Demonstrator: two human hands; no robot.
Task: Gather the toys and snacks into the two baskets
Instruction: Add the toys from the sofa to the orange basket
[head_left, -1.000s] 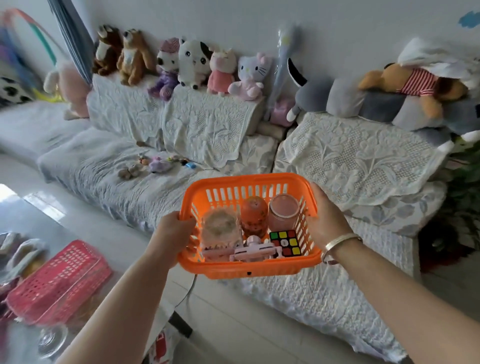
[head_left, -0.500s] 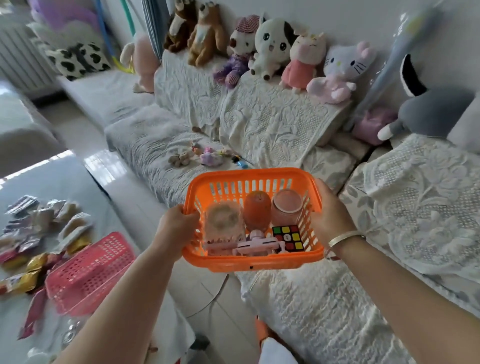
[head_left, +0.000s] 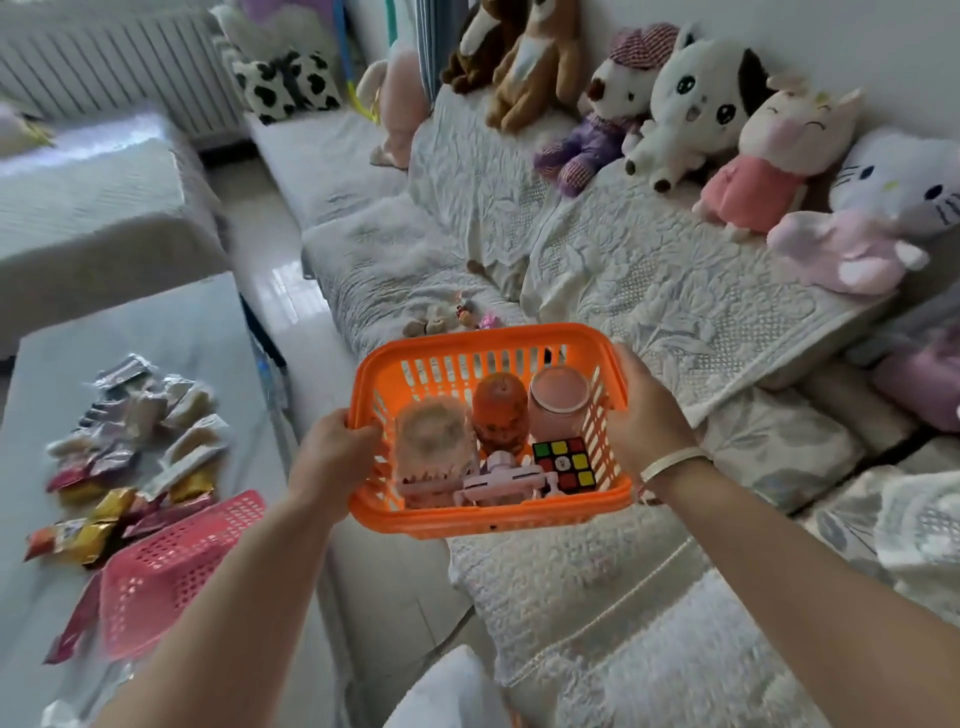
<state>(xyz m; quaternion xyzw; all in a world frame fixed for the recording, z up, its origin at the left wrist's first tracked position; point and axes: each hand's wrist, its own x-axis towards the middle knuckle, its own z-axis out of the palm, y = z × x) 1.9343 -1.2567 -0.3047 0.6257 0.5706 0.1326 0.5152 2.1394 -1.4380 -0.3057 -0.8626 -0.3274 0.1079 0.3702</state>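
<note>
Over the quilted white sofa (head_left: 649, 291), left hand (head_left: 332, 452) and right hand (head_left: 644, 421) grip the half-filled orange slatted plastic basket (head_left: 488, 514), seemingly carrying it toward the small loose toys (head_left: 447, 317) to gather next.

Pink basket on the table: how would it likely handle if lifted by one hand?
The pink basket looks empty and thin-walled with perforations, so probably light. It likely flexes slightly. Lying tilted over snack packets, it may slide when nudged.

snack packets (head_left: 124, 441) and a pink basket (head_left: 171, 566) lie on the table (head_left: 171, 322).
</note>
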